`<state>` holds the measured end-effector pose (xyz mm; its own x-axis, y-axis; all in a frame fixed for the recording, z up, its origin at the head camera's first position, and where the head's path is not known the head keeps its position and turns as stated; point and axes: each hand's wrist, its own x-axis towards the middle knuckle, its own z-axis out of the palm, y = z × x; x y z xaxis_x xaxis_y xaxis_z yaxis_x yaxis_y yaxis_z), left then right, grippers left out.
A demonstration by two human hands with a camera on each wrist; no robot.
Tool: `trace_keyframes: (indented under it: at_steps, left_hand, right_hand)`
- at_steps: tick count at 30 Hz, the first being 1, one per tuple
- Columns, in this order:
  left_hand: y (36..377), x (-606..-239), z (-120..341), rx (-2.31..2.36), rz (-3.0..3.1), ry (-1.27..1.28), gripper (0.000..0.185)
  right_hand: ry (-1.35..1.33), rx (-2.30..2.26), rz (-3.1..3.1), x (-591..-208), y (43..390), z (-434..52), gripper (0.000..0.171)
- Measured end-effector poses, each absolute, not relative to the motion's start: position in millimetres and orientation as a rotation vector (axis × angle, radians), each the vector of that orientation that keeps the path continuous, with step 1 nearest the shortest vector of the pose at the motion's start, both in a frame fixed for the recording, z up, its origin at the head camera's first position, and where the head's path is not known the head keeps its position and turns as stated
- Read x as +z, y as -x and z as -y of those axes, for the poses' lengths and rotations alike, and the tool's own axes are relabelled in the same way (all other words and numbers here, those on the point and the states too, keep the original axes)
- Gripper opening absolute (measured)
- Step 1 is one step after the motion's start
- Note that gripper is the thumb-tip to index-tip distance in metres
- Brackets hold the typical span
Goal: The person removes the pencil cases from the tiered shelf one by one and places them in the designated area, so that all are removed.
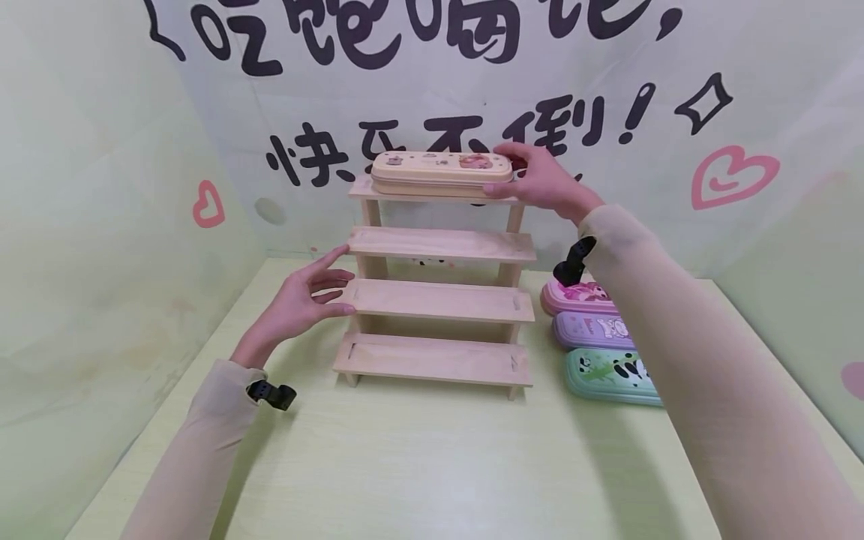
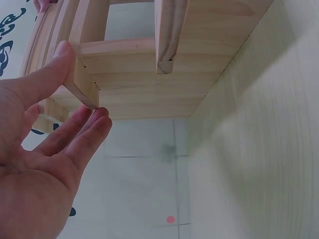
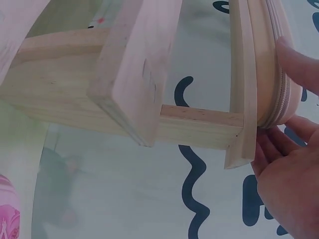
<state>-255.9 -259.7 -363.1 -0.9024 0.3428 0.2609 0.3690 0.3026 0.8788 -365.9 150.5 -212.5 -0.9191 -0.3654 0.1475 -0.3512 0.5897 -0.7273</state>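
Observation:
A four-tier wooden display rack [image 1: 439, 298] stands against the back wall. On its top tier lies a cream pencil case [image 1: 432, 166] with cartoon prints and a zip around its side. My right hand [image 1: 545, 182] grips the right end of this case, thumb at the front and fingers behind; the right wrist view shows the zip [image 3: 279, 74] close to the thumb. At the rack's left side, my left hand [image 1: 300, 300] holds the end of a middle shelf board. In the left wrist view its thumb and fingers [image 2: 94, 130] pinch that board end.
To the right of the rack, pink [image 1: 579, 296], purple [image 1: 590, 330] and green panda [image 1: 610, 373] pencil cases lie in a row on the pale wooden table [image 1: 418, 457], partly hidden by the right sleeve. A printed cloth with black lettering [image 1: 466, 30] covers the walls.

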Motion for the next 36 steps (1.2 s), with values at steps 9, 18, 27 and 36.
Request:
trace_keyframes:
  at_steps: [9,18,27,36]
  left_hand:
    - [256.9,-364.3,260.0,-1.690,2.524,0.677,0.100]
    - [257.5,-364.0,258.9,-1.689,2.515,0.684,0.099]
    - [254.9,-365.0,258.1,-1.669,2.525,0.681,0.100]
    - [255.9,-363.9,257.3,-1.676,2.515,0.686,0.100]
  right_hand:
    - [0.638,-1.284,-2.789,-211.9,365.7,-154.2,0.079]
    - [0.630,-1.183,-2.768,-207.9,365.4,-158.4,0.089]
    - [0.604,-1.185,-2.741,-211.0,368.1,-157.8,0.086]
    - [0.593,-1.313,-2.739,-213.6,365.5,-156.4,0.076]
